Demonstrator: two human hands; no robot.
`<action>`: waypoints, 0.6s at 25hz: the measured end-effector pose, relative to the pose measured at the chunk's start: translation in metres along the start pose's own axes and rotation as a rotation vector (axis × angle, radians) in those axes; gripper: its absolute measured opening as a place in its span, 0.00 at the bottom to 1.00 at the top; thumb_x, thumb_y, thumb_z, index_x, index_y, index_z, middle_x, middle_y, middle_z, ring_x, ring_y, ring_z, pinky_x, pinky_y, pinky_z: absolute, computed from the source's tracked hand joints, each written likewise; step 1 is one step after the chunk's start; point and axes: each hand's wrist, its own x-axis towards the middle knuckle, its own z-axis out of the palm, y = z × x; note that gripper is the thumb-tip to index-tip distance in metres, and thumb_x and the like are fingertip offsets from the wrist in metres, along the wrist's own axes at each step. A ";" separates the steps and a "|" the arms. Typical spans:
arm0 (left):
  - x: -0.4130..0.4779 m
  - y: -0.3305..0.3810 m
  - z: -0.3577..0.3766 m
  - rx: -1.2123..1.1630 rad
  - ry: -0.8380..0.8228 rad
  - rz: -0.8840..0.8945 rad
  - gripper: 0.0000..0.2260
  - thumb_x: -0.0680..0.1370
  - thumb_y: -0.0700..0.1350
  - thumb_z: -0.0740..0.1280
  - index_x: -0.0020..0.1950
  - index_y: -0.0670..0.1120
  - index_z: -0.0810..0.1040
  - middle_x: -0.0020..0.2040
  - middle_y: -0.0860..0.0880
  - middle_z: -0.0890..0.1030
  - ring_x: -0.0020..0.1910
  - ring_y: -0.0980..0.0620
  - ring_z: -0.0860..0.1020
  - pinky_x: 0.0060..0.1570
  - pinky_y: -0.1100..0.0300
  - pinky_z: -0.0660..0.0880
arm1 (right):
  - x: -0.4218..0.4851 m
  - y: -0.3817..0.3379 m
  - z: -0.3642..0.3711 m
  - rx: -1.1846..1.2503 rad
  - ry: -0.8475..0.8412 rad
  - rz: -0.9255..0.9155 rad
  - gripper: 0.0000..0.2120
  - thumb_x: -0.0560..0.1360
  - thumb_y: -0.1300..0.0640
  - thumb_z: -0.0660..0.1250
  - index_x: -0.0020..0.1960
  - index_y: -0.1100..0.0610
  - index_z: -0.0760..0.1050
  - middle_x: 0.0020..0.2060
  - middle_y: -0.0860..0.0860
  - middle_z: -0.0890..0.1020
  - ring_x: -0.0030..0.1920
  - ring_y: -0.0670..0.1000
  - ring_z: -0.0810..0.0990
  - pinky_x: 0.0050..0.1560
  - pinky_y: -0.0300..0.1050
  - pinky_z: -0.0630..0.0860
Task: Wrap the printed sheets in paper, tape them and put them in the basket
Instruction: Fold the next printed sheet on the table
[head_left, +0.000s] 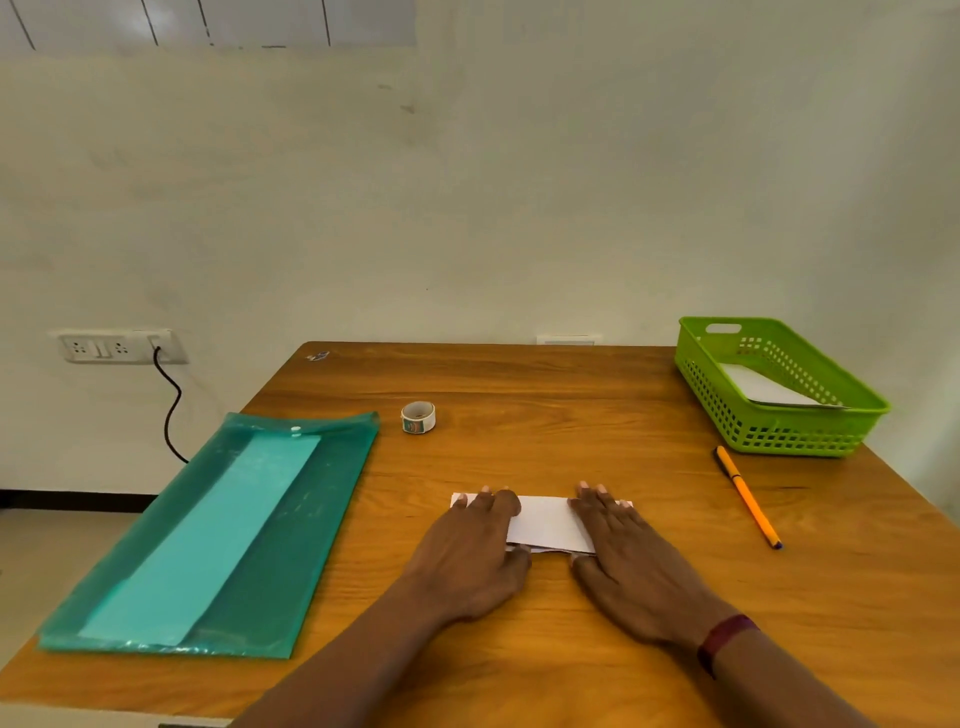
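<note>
A folded white paper packet (545, 525) lies flat on the wooden table (571, 415), near its middle. My left hand (478, 551) presses on the packet's left end with straight fingers. My right hand (623, 551) lies flat over the right end, fingers spread. A small roll of tape (418, 417) stands on the table beyond the packet, to the left. At the far right corner sits a green plastic basket (779, 436) with a white wrapped sheet (769, 387) inside it.
A teal plastic folder (291, 545) holding a lighter sheet covers the left side of the table. An orange pen (748, 501) lies right of the packet, in front of the basket. A wall socket (117, 347) with a black cable is at the left.
</note>
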 end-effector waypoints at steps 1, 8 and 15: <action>-0.002 0.000 0.005 0.051 -0.060 0.017 0.27 0.80 0.60 0.53 0.77 0.52 0.55 0.78 0.47 0.59 0.76 0.46 0.59 0.74 0.50 0.58 | 0.000 0.000 0.001 -0.026 -0.035 -0.007 0.37 0.76 0.33 0.35 0.78 0.51 0.36 0.77 0.50 0.37 0.77 0.47 0.37 0.74 0.43 0.36; 0.005 0.000 0.016 0.183 -0.140 0.103 0.29 0.82 0.61 0.43 0.79 0.52 0.38 0.79 0.51 0.37 0.77 0.51 0.35 0.76 0.46 0.38 | 0.006 -0.018 -0.003 -0.063 -0.060 -0.043 0.38 0.73 0.32 0.29 0.77 0.52 0.32 0.76 0.50 0.33 0.75 0.47 0.30 0.76 0.49 0.34; -0.001 -0.007 0.016 0.154 -0.148 -0.004 0.31 0.81 0.63 0.42 0.79 0.50 0.35 0.78 0.52 0.34 0.77 0.52 0.33 0.76 0.49 0.37 | 0.004 -0.023 0.002 0.020 -0.051 0.005 0.46 0.63 0.30 0.24 0.77 0.51 0.31 0.75 0.49 0.32 0.75 0.47 0.31 0.76 0.46 0.35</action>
